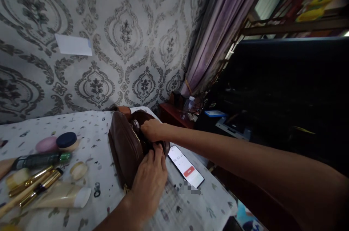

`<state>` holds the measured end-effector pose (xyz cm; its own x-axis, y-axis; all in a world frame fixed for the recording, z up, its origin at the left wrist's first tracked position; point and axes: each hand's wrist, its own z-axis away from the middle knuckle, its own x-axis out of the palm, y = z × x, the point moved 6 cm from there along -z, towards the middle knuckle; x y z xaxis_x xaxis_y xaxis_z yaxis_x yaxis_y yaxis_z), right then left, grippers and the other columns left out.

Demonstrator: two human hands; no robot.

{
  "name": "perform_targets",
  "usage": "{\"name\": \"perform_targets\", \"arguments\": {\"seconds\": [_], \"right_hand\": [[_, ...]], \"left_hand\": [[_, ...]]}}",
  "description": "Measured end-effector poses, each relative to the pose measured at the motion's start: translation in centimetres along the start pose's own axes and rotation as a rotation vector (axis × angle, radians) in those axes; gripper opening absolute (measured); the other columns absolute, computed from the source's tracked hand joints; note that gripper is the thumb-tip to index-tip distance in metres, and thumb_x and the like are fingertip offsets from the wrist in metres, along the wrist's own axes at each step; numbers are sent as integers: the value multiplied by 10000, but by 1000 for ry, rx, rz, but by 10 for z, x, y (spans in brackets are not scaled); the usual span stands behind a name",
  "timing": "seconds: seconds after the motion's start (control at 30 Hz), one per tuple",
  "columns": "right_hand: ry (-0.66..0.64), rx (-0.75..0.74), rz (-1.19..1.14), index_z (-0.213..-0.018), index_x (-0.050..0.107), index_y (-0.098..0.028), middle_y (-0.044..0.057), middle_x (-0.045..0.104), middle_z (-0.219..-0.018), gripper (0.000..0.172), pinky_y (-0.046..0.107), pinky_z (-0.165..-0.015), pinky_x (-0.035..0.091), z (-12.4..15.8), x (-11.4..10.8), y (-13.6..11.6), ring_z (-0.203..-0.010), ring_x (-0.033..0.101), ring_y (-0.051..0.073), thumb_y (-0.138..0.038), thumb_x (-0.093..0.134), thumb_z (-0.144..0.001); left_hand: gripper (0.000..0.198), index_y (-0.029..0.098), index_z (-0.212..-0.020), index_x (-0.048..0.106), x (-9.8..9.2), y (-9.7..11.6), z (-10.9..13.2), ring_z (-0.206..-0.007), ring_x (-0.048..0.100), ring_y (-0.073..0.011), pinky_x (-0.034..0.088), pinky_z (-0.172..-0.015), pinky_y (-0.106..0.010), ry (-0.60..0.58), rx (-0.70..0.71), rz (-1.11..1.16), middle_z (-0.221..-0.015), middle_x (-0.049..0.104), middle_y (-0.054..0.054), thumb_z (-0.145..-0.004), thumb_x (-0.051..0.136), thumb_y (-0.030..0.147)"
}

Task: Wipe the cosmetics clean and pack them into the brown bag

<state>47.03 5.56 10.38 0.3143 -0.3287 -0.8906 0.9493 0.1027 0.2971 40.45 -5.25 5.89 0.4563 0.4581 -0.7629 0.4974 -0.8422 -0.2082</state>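
Observation:
A brown zippered pouch bag (pixel 124 147) stands unzipped on the patterned cloth. My left hand (pixel 151 172) grips the near edge of its opening, with the fingertips bent over the rim. Deeper at the mouth of the bag is my right hand (pixel 152 130), its fingers curled and closed; anything inside them is hidden. Just left of that hand, a small pale cylindrical item (pixel 135 124) shows inside the bag. Most of the bag's inside is dark. Right beside the bag lies a phone (pixel 187 167) with a running timer on its screen.
On the cloth (pixel 109 216) at left lie a squeeze tube (pixel 64 194), a dark green bottle (pixel 40 160), a round navy-lidded jar (pixel 67 140), a pink sponge (pixel 47 144) and gold cosmetic tubes (pixel 40 187). A patterned wall rises behind. A plastic bottle (pixel 189 105) stands beyond the table corner.

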Motion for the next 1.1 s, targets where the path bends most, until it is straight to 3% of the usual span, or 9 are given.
{"name": "perform_targets", "arguments": {"seconds": [0.17,0.33,0.53,0.67,0.93,1.03,1.1], "right_hand": [[4,-38,-38,-1157,691,-76,198,717,-1148,312,292,-834,548,-3,4,-1,-1096,687,279,-108,518,-900],[-30,-65,-72,-1115,700,-46,207,728,-1100,285,264,-749,533,-2,0,4,-1025,706,274,-135,552,-888],[79,-162,-48,-1074,726,-104,163,736,-1085,259,256,-769,500,21,-22,8,-1016,695,249,-149,573,-869],[45,-167,16,-1037,743,-129,151,749,-1015,243,278,-717,500,31,-22,6,-983,706,271,-140,596,-844],[54,-211,62,-928,745,-79,187,732,-893,242,338,-783,506,25,-6,5,-946,691,277,-46,520,-844],[241,-253,4,-1031,718,-86,209,673,-1139,253,419,-967,455,37,-6,8,-1143,595,299,-62,570,-827],[443,-128,-105,-1272,600,-112,224,542,-1361,433,493,-1039,397,48,-5,21,-1283,487,323,-113,603,-839]], "left_hand": [[557,-18,-1220,654,-6,0,-1,-892,659,-221,615,-776,-295,35,19,-49,-1118,692,-183,-676,537,-43],[567,-27,-1243,634,-2,1,-1,-956,678,-239,612,-825,-317,23,13,-38,-1128,703,-195,-690,515,-64],[500,2,-1240,633,4,5,3,-1107,673,-293,606,-875,-365,-28,35,28,-1262,656,-249,-759,502,-38],[463,2,-1233,623,3,3,4,-1147,659,-307,611,-868,-359,-38,-3,72,-1276,644,-257,-786,501,-20],[519,1,-1228,616,-8,-5,0,-912,723,-231,632,-676,-256,-17,-17,138,-1008,704,-162,-723,522,-71],[564,-27,-1283,566,-5,-3,3,-1039,699,-269,632,-756,-280,-52,-46,140,-1138,676,-229,-722,522,-62],[606,-47,-1332,509,-2,-1,7,-1136,663,-304,625,-815,-311,-102,-44,171,-1262,617,-286,-726,516,-58]]}}
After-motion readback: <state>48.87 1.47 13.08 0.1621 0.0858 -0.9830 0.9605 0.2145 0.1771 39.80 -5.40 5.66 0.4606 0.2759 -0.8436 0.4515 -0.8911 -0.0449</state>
